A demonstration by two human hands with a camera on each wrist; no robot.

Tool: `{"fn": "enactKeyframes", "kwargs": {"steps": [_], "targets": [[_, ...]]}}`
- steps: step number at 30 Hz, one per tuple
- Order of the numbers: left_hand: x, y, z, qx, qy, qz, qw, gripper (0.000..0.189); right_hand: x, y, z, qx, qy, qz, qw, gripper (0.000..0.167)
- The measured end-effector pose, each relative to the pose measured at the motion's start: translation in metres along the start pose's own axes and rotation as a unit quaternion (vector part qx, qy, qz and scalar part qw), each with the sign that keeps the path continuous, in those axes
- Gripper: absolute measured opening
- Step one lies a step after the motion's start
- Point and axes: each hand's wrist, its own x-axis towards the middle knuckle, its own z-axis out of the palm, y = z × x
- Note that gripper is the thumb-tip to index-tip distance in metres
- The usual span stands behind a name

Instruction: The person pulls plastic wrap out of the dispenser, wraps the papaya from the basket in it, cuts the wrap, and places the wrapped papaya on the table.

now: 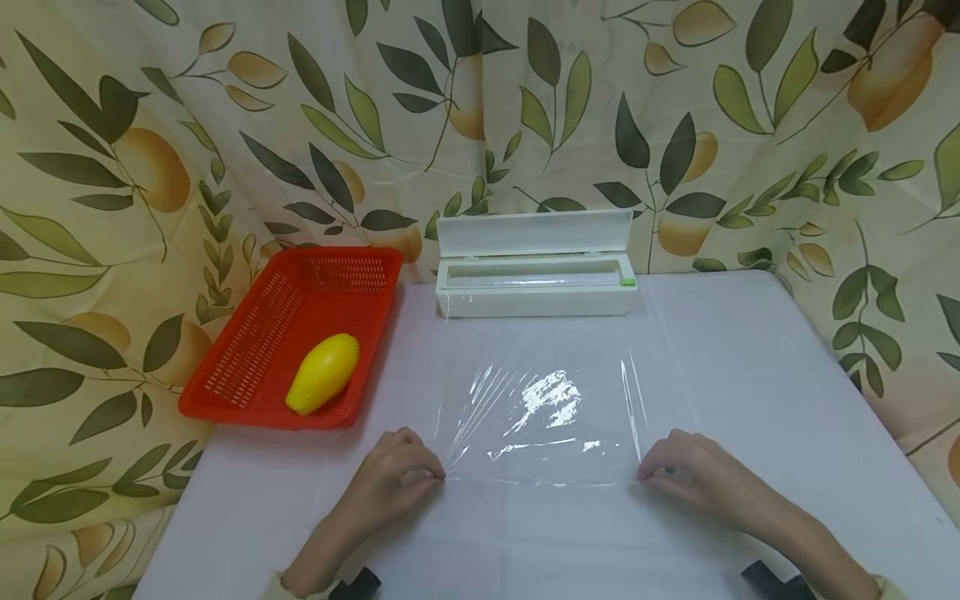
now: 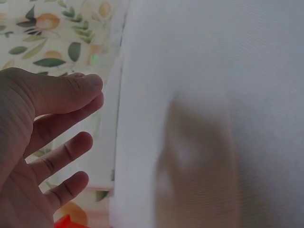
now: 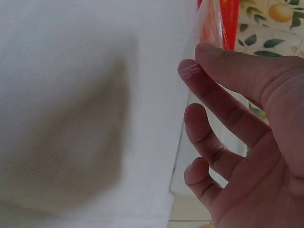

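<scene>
A sheet of clear plastic wrap (image 1: 551, 408) stretches from a white wrap dispenser box (image 1: 536, 302) toward the person, with glare and creases on it. At its near left corner the left hand (image 1: 393, 475) pinches the film between thumb and index finger. The right hand (image 1: 697, 477) pinches the near right corner the same way. In the right wrist view, film bunches up beyond the thumb and index fingertip of the right hand (image 3: 232, 114). The left wrist view shows thumb and index finger of the left hand (image 2: 52, 128) pressed together, the other fingers spread apart.
Left of the film stands a red plastic basket (image 1: 281, 292) with a yellow mango-shaped fruit (image 1: 324, 373) in it. The dispenser's lid (image 1: 534, 233) is raised at the back, before a leaf-patterned curtain (image 1: 555, 100). A white cloth covers the table (image 1: 720, 358).
</scene>
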Motion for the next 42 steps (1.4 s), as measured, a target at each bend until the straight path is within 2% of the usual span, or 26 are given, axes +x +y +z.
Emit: {"fn": "enactKeyframes", "kwargs": {"steps": [6,13,16,20,26,29,34,37,39,42], "targets": [[-0.003,-0.005,0.007,0.016,-0.017,0.001,0.9997,0.023,-0.003,0.005,0.008,0.008,-0.016,0.010,0.9998,0.026],[-0.005,-0.012,0.016,0.041,-0.028,0.025,0.9985,0.020,-0.004,0.005,0.012,0.005,-0.071,0.076,0.9946,0.016],[-0.006,-0.014,0.019,0.045,-0.029,0.029,0.9982,0.021,-0.004,0.004,0.013,0.005,-0.085,0.088,0.9925,0.013],[-0.006,-0.013,0.019,0.038,-0.038,0.007,0.9985,0.020,-0.005,0.003,0.015,0.006,-0.080,0.082,0.9934,0.013],[-0.006,-0.009,0.018,0.035,-0.065,-0.046,0.9962,0.017,-0.006,0.004,0.017,0.001,-0.057,0.060,0.9966,0.016],[-0.005,-0.008,0.017,0.035,-0.073,-0.065,0.9946,0.015,-0.006,0.005,0.017,0.004,-0.059,0.058,0.9966,0.017],[-0.005,-0.009,0.018,0.044,-0.076,-0.060,0.9943,0.015,-0.005,0.004,0.015,0.008,-0.075,0.074,0.9944,0.013],[-0.005,-0.009,0.019,0.053,-0.077,-0.044,0.9947,0.016,-0.003,0.003,0.015,0.004,-0.082,0.105,0.9910,0.007],[-0.005,-0.009,0.019,0.056,-0.080,-0.038,0.9946,0.015,-0.002,0.001,0.015,0.000,-0.074,0.126,0.9893,0.003],[-0.006,-0.007,0.020,0.060,-0.087,-0.041,0.9935,0.010,-0.001,-0.002,0.018,-0.010,-0.047,0.149,0.9876,0.006]]}}
